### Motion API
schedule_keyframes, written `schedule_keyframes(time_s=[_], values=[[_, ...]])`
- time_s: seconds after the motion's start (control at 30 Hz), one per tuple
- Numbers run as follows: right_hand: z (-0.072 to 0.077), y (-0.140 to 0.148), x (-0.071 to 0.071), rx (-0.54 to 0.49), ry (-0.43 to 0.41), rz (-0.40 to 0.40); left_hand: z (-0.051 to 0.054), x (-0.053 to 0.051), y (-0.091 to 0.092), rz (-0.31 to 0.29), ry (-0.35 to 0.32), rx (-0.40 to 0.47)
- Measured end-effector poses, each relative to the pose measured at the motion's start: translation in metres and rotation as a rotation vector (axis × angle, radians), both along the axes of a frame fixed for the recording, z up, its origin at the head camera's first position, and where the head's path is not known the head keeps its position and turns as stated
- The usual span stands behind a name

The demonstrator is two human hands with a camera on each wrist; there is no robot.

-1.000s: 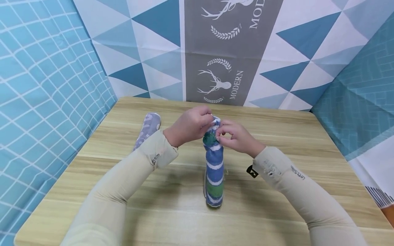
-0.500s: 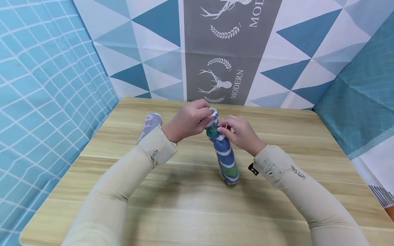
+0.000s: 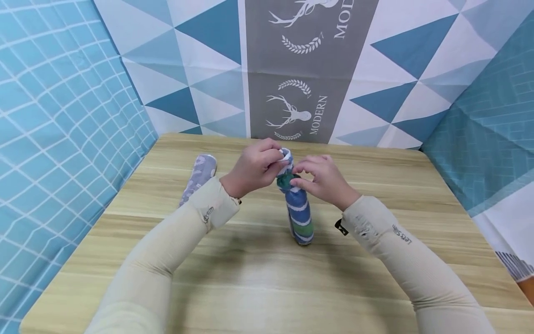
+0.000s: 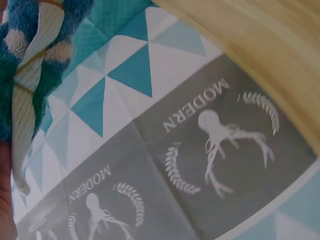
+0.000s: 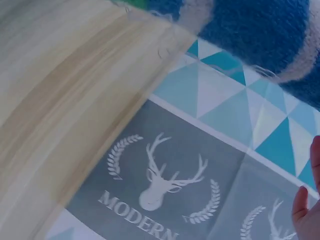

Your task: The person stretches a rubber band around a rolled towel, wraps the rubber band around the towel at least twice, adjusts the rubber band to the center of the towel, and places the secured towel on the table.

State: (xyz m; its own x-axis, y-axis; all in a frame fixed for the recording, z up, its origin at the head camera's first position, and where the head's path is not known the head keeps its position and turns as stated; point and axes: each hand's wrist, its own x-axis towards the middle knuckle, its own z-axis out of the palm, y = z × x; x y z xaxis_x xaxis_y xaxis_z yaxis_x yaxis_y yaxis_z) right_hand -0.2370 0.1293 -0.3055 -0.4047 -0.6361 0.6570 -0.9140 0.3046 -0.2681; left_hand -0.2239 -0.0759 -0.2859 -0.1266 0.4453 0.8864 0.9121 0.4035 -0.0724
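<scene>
A rolled towel [image 3: 299, 211], blue with white stripes and green patches, stands tilted near the table's middle. My left hand [image 3: 256, 168] pinches its upper end, where a white edge shows. Beside the green part, my right hand [image 3: 319, 178] has thumb and forefinger apart, the thumb tip at the roll's side. In the left wrist view a thin brownish band [image 4: 31, 70] crosses the towel's pale woven edge [image 4: 22, 107]; the left hand [image 4: 5, 200] shows only at the border. Loose threads hang from the towel [image 5: 255, 35] in the right wrist view, with right-hand fingers [image 5: 306, 215] at the edge.
A second rolled towel [image 3: 199, 178], pale purple with a light pattern, lies left of my left hand, partly hidden by the sleeve. The wooden table [image 3: 258, 287] ends at a patterned cloth backdrop [image 3: 288, 93]. Blue cloth walls [image 3: 62, 116] stand at the sides.
The striped roll's lower end has swung away from me, off its earlier near-vertical line. My right thumb and forefinger have parted. My left hand keeps its pinch at the top.
</scene>
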Motion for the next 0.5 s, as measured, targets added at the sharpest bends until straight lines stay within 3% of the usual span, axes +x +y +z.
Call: schedule_keyframes(time_s=[0.13,0.27,0.5], values=[[0.007,-0.006,0.003,0.053,0.001,0.026,-0.004,0.002,-0.004,-0.040,0.019,0.046],[0.009,-0.009,0.003,0.075,-0.005,0.060,-0.005,0.001,-0.003,-0.044,0.028,0.042],[-0.005,-0.009,-0.001,-0.021,0.063,0.101,-0.005,0.000,-0.003,0.018,-0.014,0.022]])
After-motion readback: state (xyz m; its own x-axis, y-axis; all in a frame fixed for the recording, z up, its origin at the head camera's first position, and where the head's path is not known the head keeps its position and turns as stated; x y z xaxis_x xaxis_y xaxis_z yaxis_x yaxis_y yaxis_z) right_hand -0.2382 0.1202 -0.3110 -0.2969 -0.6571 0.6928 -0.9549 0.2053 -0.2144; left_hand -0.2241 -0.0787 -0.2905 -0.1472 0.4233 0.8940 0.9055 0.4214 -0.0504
